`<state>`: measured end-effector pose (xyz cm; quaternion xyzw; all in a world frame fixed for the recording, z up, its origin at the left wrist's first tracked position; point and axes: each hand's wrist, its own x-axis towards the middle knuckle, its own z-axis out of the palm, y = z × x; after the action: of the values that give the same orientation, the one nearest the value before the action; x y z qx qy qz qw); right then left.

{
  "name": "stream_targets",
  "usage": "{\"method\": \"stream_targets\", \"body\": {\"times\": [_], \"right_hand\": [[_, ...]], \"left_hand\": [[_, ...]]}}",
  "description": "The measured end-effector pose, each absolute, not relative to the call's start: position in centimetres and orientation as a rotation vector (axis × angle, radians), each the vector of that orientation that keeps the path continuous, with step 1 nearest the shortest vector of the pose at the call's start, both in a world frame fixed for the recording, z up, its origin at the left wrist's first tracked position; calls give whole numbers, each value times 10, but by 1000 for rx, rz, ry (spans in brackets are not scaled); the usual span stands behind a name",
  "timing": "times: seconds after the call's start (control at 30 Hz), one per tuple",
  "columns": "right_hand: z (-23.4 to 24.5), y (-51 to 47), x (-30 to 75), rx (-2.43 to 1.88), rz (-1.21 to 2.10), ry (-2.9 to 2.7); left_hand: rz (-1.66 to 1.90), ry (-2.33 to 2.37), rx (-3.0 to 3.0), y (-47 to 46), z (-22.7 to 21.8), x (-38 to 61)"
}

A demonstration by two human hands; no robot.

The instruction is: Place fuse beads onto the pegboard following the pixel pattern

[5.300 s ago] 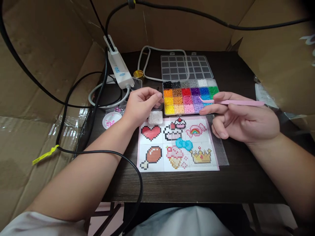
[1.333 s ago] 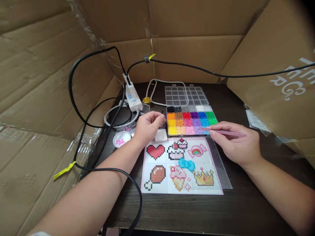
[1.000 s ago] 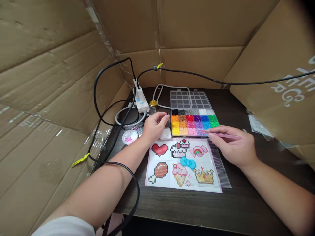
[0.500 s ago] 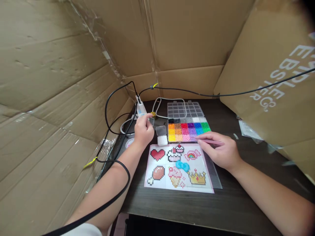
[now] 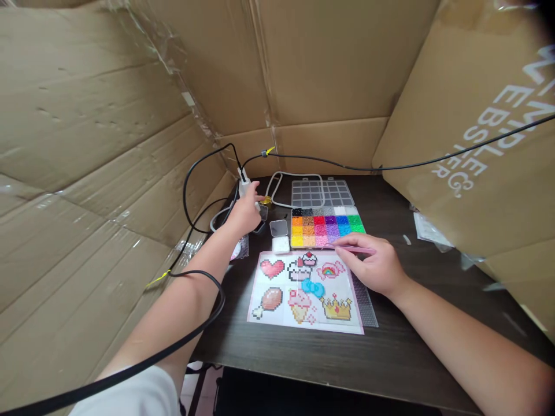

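While clamping pink tweezers (image 5: 358, 249) in right hand (image 5: 368, 264) by bead tray (image 5: 303, 248), one o'clock from pattern sheet (image 5: 273, 319), holds left hand (image 5: 247, 214), fingers apart, near gold tin (image 5: 266, 200) at eleven; cannot tell contact. Apparently a reaching step; likely calls next for light pinching. Reads, seemingly, "EBSTER" on carton wall (image 5: 433, 98) at two.

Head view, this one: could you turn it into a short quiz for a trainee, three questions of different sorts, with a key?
1. Which hand holds the pink tweezers?
2. True or false: the clear lid lies open on the far side of the bead box.
3. Where does the blue bow lie? a) inside the bead box; b) over the pattern sheet; c) on the clear lid.

Key: 1. The right hand. 2. True. 3. b.
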<state>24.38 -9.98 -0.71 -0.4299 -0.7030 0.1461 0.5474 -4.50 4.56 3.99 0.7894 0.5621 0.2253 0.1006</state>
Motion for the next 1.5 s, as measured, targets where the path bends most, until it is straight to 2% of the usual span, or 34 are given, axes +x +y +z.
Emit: {"method": "stream_targets", "body": {"times": [0.37, 0.9, 1.5], "right_hand": [[-8, -99, 246, -1019, 311, -1731], [-9, -99, 245, -1026, 333, -1737], [-12, -99, 246, -1093, 379, -1746]], "left_hand": [[528, 1641, 2592, 55, 36, -45], [473, 1637, 2458, 50, 42, -53], [681, 1525, 2199, 47, 42, -69]]}}
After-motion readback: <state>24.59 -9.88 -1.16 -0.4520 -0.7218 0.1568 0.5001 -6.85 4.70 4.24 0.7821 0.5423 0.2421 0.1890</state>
